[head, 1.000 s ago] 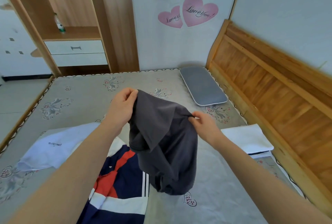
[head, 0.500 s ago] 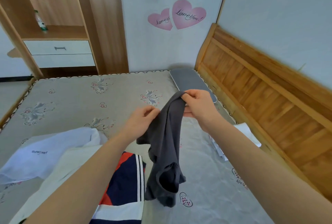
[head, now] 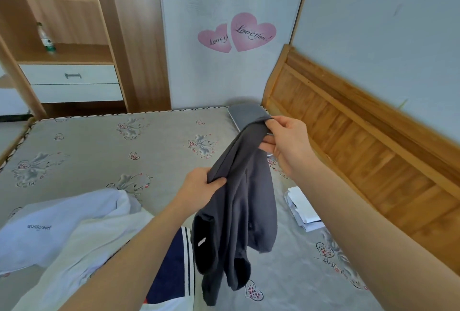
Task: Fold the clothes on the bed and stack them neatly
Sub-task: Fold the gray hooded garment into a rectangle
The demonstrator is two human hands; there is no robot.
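Hands: two, the left hand at 6 o'clock of centre, the right hand at 3 o'clock.
Dark grey garment: one, held up by both hands.
Garments on the bed: three at 7 to 8 o'clock, a pale blue one, a cream one, a navy striped one.
Folded white stack: one, 4 o'clock.
Grey pillow: one, 1 o'clock.
Bottles: two, 10 o'clock.
Heart stickers: two, 12 o'clock.
Drawers: two, 9 o'clock.

Both hands are holding a dark grey cotton garment above the patterned bed: the right hand pinching its top edge, the left hand gripping lower down.
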